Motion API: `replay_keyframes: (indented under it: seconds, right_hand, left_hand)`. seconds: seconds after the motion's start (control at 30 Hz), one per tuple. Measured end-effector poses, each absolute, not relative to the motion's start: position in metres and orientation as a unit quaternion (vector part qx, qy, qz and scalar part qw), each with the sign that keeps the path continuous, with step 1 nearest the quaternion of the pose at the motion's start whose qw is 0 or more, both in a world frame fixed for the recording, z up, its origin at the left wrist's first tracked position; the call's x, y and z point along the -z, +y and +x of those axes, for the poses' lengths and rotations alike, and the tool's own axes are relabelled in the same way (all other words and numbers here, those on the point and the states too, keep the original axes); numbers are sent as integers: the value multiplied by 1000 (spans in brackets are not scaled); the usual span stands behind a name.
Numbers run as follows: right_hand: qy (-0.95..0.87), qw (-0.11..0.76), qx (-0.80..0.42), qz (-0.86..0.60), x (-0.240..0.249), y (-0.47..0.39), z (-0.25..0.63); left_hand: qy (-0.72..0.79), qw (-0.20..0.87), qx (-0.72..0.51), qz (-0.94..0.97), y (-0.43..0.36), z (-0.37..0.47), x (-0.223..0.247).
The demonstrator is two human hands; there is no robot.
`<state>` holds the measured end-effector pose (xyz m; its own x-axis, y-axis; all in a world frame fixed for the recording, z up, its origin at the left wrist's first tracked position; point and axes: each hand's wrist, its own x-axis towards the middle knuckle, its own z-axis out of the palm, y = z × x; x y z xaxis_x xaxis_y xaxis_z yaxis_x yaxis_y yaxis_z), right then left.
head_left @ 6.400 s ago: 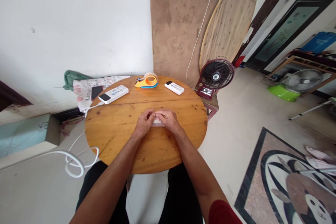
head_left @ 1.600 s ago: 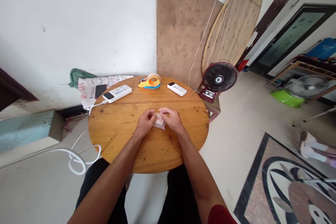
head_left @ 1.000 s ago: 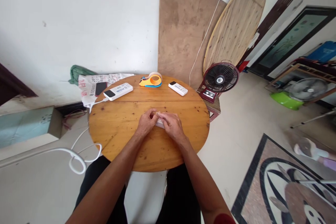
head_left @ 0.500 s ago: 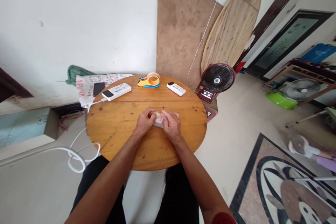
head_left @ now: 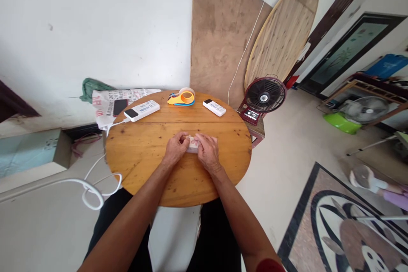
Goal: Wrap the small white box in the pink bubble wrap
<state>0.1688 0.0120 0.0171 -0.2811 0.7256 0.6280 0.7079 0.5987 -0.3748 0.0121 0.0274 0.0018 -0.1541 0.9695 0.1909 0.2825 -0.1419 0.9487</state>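
Observation:
Between my two hands, a small pale box [head_left: 193, 147] with reddish print on top rests on the round wooden table [head_left: 137, 153]. My left hand [head_left: 175, 148] grips its left end, thumb and index finger pinched together at the edge. On the other side my right hand [head_left: 208, 150] is closed around the right end, its fingertips on the top face. Both hands cover much of the box, so its full shape is hidden.
An orange and blue tape dispenser [head_left: 182, 97] stands at the table's far side. Left of it lies a white power bank [head_left: 142, 111] with a cable [head_left: 95, 163]; right of it, a smaller white device [head_left: 214, 108]. A fan [head_left: 265, 95] stands beyond the right edge.
The top of the box looks flatter and its red print shows more plainly. My right fingertips have shifted slightly left over it; my left hand has barely moved.

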Motion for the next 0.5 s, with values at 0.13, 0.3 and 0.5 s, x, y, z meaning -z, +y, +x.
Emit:
replay_keyframes:
  seconds: [0.13,0.3,0.5]
  right_hand:
    - [-800,392,-20,-454,-17,13,169]
    - [-776,418,-9,-472,-18,12,170]
    - [-760,435,-5,-483,-19,11,171]
  left_hand:
    - [567,333,-516,549,26,14,-3]
    - [558,352,-522,540,24,15,-6]
    - [554,374,-529,524,25,15,-4]
